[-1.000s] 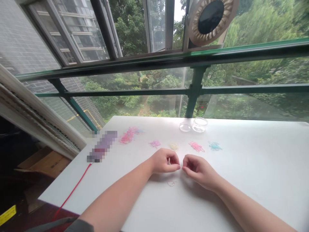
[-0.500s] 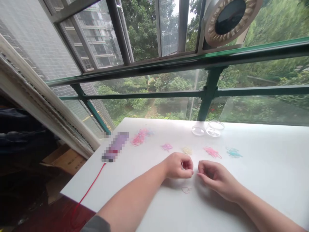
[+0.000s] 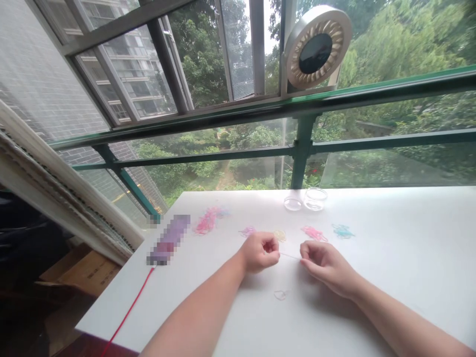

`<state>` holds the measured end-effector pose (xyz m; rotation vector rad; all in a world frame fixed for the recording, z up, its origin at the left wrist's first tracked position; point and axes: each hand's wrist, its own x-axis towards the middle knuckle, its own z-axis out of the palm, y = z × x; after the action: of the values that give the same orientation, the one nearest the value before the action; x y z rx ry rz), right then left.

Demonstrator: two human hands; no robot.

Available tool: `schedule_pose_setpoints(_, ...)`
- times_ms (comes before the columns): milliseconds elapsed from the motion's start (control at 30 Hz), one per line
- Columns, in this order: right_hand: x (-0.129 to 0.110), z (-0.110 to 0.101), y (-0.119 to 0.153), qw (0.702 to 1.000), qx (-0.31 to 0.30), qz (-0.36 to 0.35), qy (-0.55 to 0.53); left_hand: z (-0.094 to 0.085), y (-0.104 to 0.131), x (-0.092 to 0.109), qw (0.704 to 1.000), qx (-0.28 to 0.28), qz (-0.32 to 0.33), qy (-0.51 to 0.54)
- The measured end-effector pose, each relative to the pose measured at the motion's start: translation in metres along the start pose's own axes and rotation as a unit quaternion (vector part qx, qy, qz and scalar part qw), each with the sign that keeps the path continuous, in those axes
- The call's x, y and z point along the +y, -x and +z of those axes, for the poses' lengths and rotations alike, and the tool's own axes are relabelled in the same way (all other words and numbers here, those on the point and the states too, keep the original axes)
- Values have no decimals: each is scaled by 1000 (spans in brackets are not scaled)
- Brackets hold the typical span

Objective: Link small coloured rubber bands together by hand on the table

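Note:
A thin pale pink rubber band is stretched in a short line between my two hands, above the white table. My left hand pinches one end of it, and my right hand pinches the other. Below them on the tabletop lies a small loose loop of bands. Just beyond my hands are small piles of rubber bands: purple, pale yellow, pink and teal. My left hand partly covers the purple and yellow ones.
Toward the back left sits a larger mixed pile of bands. A clear round jar and its lid stand at the far edge. On the left lies a pixelated purple object with a red cable. Behind is a green railing.
My hands have moved apart, and the band now shows taut between them. The whole view has shifted, so the table and fan appear lower and further left.

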<state>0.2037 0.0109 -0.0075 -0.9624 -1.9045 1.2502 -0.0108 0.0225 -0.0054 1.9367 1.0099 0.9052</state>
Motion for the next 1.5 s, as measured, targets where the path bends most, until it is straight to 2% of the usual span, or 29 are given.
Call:
schedule_pose_setpoints(200, -6, 9, 1, 998, 7, -7, 60, 14, 6, 14, 997, -61, 23, -38)
schedule_pose_setpoints(400, -7, 10, 2, 996, 20, -7, 89, 13, 6, 18, 996, -78, 13, -50)
schedule_pose_setpoints(500, -4, 9, -1, 994, 57, -8, 97, 10, 5, 16, 996, -80, -1, -42)
schedule_pose_setpoints(667, 2, 3, -8, 982, 155, 1, 111, 8, 4, 17, 996, -78, 1, -32)
schedule_pose_setpoints(767, 1, 3, -7, 977, 179, 6, 113, 10, 6, 21, 995, -91, 14, -31)
schedule_pose_setpoints(833, -2, 5, -3, 983, 148, 2, 106, 11, 7, 22, 995, -89, 22, -40)
schedule_pose_setpoints(933, -7, 10, 4, 994, 50, -17, 93, 11, 7, 20, 995, -69, 27, -61)
schedule_pose_setpoints(1000, -8, 12, 6, 994, 19, -29, 101, 9, 7, 18, 996, -58, 21, -68)
schedule_pose_setpoints(1133, -4, 5, 1, 990, 66, -24, 125, 7, 6, 18, 995, -61, 12, -72)
schedule_pose_setpoints(1267, -1, -1, -2, 987, 100, -13, 123, 11, 7, 24, 994, -80, 33, -73)
schedule_pose_setpoints(1433, -9, 9, 5, 993, 24, -36, 107, 14, 8, 24, 993, -70, 48, -80)
schedule_pose_setpoints(1500, -11, 12, 5, 993, 14, -39, 111, 13, 8, 22, 993, -69, 47, -83)
